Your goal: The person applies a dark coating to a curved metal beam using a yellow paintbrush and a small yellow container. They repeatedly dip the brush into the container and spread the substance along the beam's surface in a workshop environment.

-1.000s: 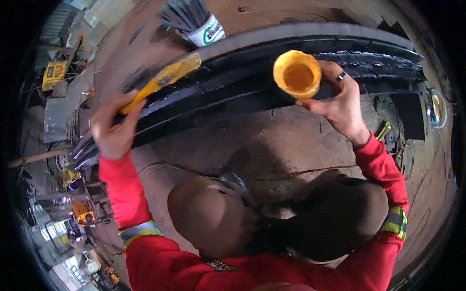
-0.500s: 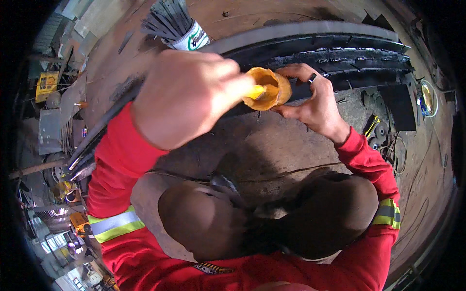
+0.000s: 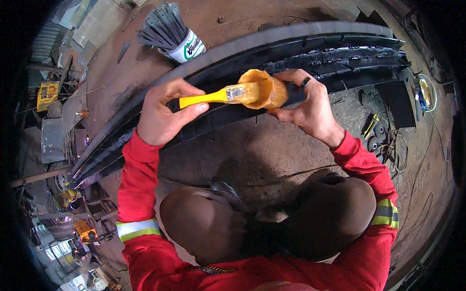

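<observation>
Tilting the round, orange-stained cup (image 3: 278,93) too far could spill any liquid onto the long black metal beams (image 3: 233,68) beneath. Your left hand (image 3: 158,115) pinches the yellow-handled flat brush (image 3: 225,95); your right hand (image 3: 318,107) clasps the cup above the beams' near edge. Amber-coated bristles (image 3: 251,93) reach into its ragged mouth.

Glossy Streaks Beside Matt Grey

The brush (image 3: 225,94) has a smooth yellow handle (image 3: 201,100), apparently plastic, and a smeared metal ferrule (image 3: 237,92). The cup (image 3: 277,93) shows a bumpy orange coating and an uneven rim. Beyond, the dark bars (image 3: 359,75) look metallic, with glossy streaks at right; their far grey edge (image 3: 301,33) is matt. At far left, a smooth white bucket (image 3: 187,49) holds dull grey strips (image 3: 162,26). The floor (image 3: 233,140) looks rough; the red sleeves (image 3: 138,179) are matt cloth.
</observation>
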The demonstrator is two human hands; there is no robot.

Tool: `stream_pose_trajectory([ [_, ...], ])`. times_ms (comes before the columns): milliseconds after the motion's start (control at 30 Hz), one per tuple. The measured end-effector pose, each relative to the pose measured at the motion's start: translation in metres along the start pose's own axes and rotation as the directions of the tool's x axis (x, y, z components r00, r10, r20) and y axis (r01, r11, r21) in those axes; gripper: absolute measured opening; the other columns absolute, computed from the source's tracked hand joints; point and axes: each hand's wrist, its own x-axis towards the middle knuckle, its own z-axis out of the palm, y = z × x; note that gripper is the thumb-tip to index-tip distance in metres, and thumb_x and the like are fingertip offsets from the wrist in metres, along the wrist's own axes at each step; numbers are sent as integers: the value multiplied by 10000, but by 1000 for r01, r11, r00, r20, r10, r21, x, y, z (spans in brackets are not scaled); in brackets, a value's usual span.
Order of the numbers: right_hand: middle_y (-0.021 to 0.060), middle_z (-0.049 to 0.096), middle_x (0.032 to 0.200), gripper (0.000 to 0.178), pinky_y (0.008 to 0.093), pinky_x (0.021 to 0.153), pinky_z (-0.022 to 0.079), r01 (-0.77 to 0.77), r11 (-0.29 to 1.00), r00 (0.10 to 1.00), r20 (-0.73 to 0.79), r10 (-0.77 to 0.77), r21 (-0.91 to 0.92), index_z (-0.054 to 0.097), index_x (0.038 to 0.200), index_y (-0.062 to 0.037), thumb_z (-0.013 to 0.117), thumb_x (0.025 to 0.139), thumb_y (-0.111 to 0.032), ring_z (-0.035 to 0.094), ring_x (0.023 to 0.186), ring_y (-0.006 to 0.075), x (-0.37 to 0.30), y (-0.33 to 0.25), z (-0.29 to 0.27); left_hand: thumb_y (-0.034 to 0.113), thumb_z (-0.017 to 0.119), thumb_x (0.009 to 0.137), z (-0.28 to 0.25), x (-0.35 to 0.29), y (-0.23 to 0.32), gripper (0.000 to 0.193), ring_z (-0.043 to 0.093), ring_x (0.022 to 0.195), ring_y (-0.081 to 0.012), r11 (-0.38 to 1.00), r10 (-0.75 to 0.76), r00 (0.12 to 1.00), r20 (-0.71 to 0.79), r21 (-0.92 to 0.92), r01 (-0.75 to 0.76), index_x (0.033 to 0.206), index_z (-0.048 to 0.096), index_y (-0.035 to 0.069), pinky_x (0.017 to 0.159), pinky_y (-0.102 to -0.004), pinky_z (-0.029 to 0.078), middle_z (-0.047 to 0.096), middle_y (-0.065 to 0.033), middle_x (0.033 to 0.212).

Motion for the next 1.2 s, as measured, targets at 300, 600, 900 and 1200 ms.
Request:
stream_pose_trajectory([
  [300,132,672,1050,615,339,870,511,-63,997,996,-62,60,-51,651,1117,-13,896,569,-145,655,976,259,1,4,0,88,735,842,20,-19,-28,184,615,840,-105,962,-43,991,-126,-273,7,970,633,2,779,-242,451,657,-37,900],
  [600,127,704,968,603,317,847,524,-199,976,966,-147,211,94,652,1097,28,900,589,-180,673,906,207,2,9,-3,128,746,833,-3,-24,-36,207,593,768,-69,961,-58,995,-81,-275,34,969,641,12,717,-220,432,666,-34,872],
  [900,111,706,960,600,300,842,523,-230,950,960,-112,257,210,648,1105,42,900,607,-177,666,886,156,-1,14,5,146,735,827,-39,-16,-17,185,536,750,-65,927,-122,954,-275,-375,10,955,656,39,695,-218,399,617,19,821],
  [1200,104,699,973,572,288,831,523,-171,906,958,-148,244,387,629,1114,46,899,651,-154,657,882,148,3,12,3,155,777,808,-21,-7,-12,214,612,815,-95,994,-56,993,-104,-103,45,931,662,23,766,-252,463,673,-21,884],
])
